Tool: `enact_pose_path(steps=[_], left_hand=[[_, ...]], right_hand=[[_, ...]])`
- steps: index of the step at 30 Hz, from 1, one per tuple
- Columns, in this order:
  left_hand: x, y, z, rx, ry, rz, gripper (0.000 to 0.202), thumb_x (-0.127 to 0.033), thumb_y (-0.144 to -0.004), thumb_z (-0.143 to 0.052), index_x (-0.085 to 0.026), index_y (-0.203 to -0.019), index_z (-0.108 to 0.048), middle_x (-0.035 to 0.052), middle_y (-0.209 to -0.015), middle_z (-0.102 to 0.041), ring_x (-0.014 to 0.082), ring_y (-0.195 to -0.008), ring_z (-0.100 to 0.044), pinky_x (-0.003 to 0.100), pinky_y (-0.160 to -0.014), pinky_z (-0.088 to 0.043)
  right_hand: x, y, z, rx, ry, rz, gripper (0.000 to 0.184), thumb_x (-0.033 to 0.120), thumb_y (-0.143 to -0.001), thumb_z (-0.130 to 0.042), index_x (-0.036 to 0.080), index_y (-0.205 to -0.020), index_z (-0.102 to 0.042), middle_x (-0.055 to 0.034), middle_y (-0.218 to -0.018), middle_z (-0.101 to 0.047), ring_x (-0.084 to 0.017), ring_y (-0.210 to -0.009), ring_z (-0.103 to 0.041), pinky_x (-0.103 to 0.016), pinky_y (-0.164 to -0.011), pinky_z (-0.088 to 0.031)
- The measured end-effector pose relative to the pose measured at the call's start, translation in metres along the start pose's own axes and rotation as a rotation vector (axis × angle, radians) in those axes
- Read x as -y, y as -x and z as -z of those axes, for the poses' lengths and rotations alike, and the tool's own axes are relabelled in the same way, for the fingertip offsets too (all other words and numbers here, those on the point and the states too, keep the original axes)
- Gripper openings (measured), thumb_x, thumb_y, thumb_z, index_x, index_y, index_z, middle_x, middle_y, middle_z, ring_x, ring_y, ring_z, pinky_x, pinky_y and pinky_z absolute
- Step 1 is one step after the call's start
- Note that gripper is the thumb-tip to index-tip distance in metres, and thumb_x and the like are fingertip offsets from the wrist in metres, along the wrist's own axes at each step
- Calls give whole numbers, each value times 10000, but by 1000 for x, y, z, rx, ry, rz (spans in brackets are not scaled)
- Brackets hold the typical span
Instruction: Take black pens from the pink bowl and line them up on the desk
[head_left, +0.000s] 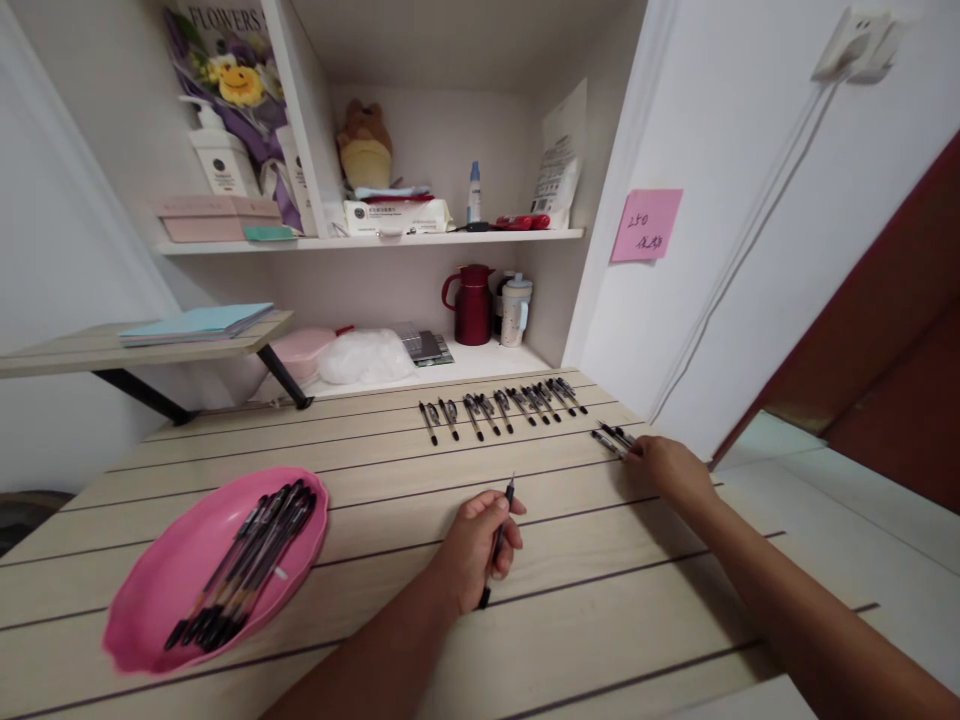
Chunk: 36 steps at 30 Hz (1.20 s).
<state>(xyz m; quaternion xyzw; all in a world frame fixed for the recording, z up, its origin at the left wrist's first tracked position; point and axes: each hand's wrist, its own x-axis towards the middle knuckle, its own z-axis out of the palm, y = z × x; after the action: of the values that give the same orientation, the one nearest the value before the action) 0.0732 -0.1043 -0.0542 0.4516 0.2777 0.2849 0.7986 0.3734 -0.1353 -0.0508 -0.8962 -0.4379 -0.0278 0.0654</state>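
My left hand is closed round a black pen, holding it upright with the tip up over the middle of the wooden table. My right hand reaches to the table's right edge, its fingertips pinching or touching two black pens lying there; whether it grips them I cannot tell. A row of several black pens lies along the far side of the table. A pink tray at the near left holds several more black pens.
Behind the table are white shelves with a red jug, a white cup, a plastic bag, bottles and a plush toy. A small side shelf with notebooks juts out at left. A pink sticky note is on the right wall.
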Motion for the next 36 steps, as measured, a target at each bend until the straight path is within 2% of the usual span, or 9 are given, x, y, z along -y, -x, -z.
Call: enact_pose_path(steps=[8, 13, 23, 31, 36], left_hand=[[2, -2, 2, 10, 4, -3, 310, -438, -739, -543, -144, -837, -535, -37, -533, -525, 22, -288, -319, 180, -320, -137], [3, -2, 2, 8, 8, -7, 305, -432, -745, -538, -144, -844, -534, -39, -530, -522, 23, -289, -321, 176, -316, -149], [1, -1, 1, 1, 2, -2, 264, -405, -762, -516, -151, -831, -532, -41, -529, -520, 22, -288, -316, 176, -316, -143], [2, -2, 2, 7, -2, -5, 295, -427, -748, -535, -145, -836, -535, -39, -533, -528, 21, -285, -320, 175, -317, -142], [3, -2, 2, -7, 12, -4, 286, -420, -753, -532, -145, -832, -537, -37, -528, -524, 26, -283, -317, 178, -317, -142]], right_hand=[[14, -7, -5, -10, 33, 2, 363, 449, -812, -398, 173, -873, -626, -138, -928, -657, -273, -863, -612, -328, -640, -423], [15, -7, -7, 3, 65, 4, 360, 413, -825, -388, 149, -891, -624, -166, -958, -644, -280, -856, -616, -350, -660, -430], [15, -4, -5, -18, 69, -9, 361, 417, -825, -398, 154, -898, -634, -150, -942, -650, -256, -854, -610, -320, -659, -429], [14, -5, -9, -18, 74, -1, 381, 414, -832, -377, 134, -911, -623, -162, -962, -644, -275, -871, -608, -344, -671, -430], [15, -3, 3, -45, 47, 0, 382, 453, -810, -400, 140, -860, -613, -157, -911, -650, -289, -856, -608, -346, -652, -421]])
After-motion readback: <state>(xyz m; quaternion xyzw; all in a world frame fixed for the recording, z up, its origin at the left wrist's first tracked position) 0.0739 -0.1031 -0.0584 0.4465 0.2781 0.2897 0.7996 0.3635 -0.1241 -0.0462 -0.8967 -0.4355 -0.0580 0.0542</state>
